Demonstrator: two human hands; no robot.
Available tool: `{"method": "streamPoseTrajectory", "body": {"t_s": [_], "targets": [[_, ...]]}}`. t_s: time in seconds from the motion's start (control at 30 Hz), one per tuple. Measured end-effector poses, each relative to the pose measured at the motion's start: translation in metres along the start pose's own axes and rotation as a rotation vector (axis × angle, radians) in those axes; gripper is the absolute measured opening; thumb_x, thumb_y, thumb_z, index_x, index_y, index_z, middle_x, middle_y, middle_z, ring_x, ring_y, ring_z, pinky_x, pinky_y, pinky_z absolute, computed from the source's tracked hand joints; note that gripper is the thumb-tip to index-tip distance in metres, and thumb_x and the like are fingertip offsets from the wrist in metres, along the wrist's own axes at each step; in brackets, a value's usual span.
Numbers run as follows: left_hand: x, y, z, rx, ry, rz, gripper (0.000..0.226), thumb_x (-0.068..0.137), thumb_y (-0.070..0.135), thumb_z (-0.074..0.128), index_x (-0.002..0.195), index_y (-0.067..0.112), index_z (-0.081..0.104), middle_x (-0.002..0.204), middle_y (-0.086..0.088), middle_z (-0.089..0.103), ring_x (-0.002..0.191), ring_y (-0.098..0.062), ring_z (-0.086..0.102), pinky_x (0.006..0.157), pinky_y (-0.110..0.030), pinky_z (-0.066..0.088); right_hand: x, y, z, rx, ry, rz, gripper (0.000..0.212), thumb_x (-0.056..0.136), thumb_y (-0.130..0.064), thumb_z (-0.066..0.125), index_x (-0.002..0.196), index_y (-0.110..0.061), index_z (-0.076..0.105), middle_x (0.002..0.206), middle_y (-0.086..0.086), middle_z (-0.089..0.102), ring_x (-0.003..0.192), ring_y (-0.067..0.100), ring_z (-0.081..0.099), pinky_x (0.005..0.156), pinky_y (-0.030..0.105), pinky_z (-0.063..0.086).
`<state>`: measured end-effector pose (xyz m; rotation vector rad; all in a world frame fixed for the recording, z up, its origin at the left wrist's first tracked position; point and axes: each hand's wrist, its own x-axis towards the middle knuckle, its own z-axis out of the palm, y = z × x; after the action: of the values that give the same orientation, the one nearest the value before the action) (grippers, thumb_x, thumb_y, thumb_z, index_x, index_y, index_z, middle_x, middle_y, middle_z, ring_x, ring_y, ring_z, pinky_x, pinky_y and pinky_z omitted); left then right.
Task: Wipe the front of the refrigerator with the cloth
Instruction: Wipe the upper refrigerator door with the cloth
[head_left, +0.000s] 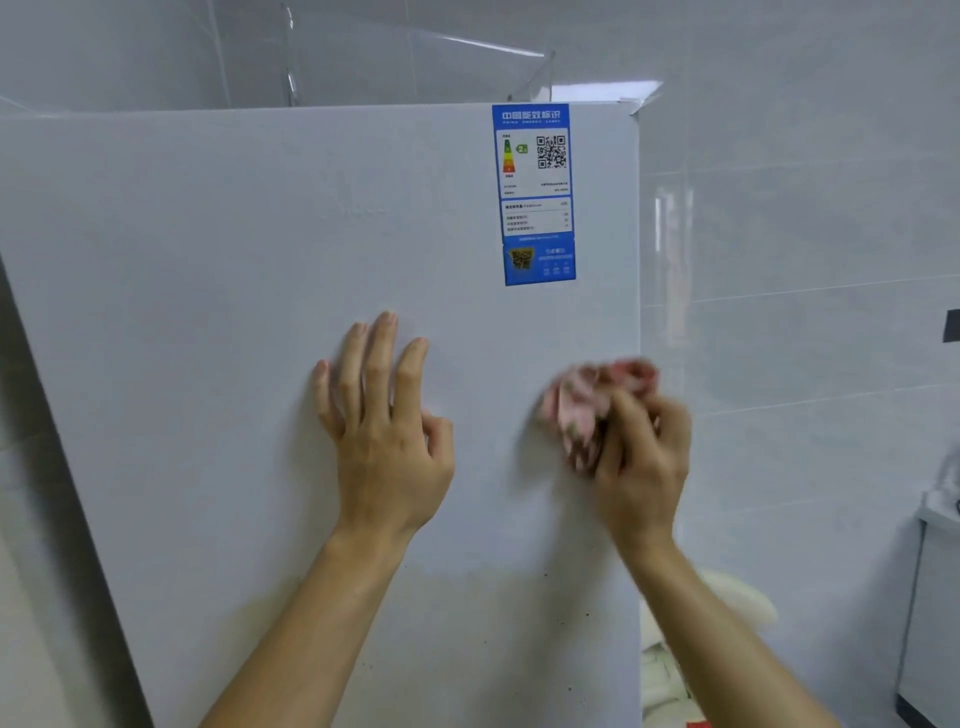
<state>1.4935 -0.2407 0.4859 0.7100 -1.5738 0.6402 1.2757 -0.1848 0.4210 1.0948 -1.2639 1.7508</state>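
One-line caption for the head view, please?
Right hand grips a bunched pink cloth against the white refrigerator front, below its blue energy label; left hand rests open alongside.

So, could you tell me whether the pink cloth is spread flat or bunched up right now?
Bunched up: the pink patterned cloth is crumpled into a wad, gripped by the curled fingers of the right hand.
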Motion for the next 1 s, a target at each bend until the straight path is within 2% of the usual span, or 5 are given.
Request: {"method": "streamPoseTrajectory", "body": {"t_s": [0.2,0.4,0.57,0.73,1.0], "targets": [[-0.008,0.018,-0.002,-0.012,-0.105,-0.021,0.073,0.078,0.009,0.058,0.15,0.01,0.05,0.167,-0.012,0.034,0.157,-0.033,0.026,0.127,-0.058,0.016,-0.058,0.012,-0.041,0.048,-0.284,0.084,0.035,0.095,-0.014,0.055,0.123,-0.02,0.076,0.105,-0.006,0.054,0.091,0.02,0.061,0.079,0.012,0.043],[-0.017,0.04,-0.012,-0.38,-0.38,0.165,0.058,0.091,0.022,0.055,0.149,0.019,0.054,0.161,-0.001,0.046,0.155,-0.019,0.032,0.129,-0.04,0.022,0.011,-0.058,-0.061,0.75,-0.55,0.745,0.021,0.103,-0.009,0.064,0.106,-0.022,0.08,0.092,-0.002,0.073,0.074,0.018,0.07,0.059,0.033,0.055],[-0.016,0.05,-0.04,-0.988,-0.879,-0.27,0.059,0.095,0.047,0.059,0.152,0.04,0.043,0.129,0.017,0.069,0.124,-0.004,0.064,0.108,-0.03,0.051,0.016,-0.088,-0.08,1.297,-0.932,1.159,0.021,0.08,-0.026,0.082,0.095,-0.011,0.08,0.078,0.01,0.067,0.062,0.019,0.064,0.046,0.023,0.044],[-0.017,0.051,-0.045,-1.021,-0.897,-0.49,0.026,0.101,0.027,0.067,0.077,0.018,0.071,0.077,0.008,0.068,0.075,-0.01,0.063,0.073,-0.024,0.047,-0.003,-0.082,-0.086,1.419,-1.0,1.254,0.062,0.052,-0.038,0.106,0.101,-0.008,0.084,0.105,0.013,0.077,0.093,0.021,0.077,0.081,0.03,0.064],[-0.013,0.041,-0.052,-1.016,-0.751,-0.782,0.026,0.106,0.024,0.057,0.095,0.002,0.065,0.08,-0.007,0.072,0.076,-0.018,0.069,0.074,-0.032,0.053,-0.002,-0.067,-0.097,1.223,-0.855,1.445,0.098,0.094,-0.079,0.021,0.137,-0.005,0.069,0.139,0.019,0.067,0.13,0.033,0.065,0.097,0.045,0.062]]}}
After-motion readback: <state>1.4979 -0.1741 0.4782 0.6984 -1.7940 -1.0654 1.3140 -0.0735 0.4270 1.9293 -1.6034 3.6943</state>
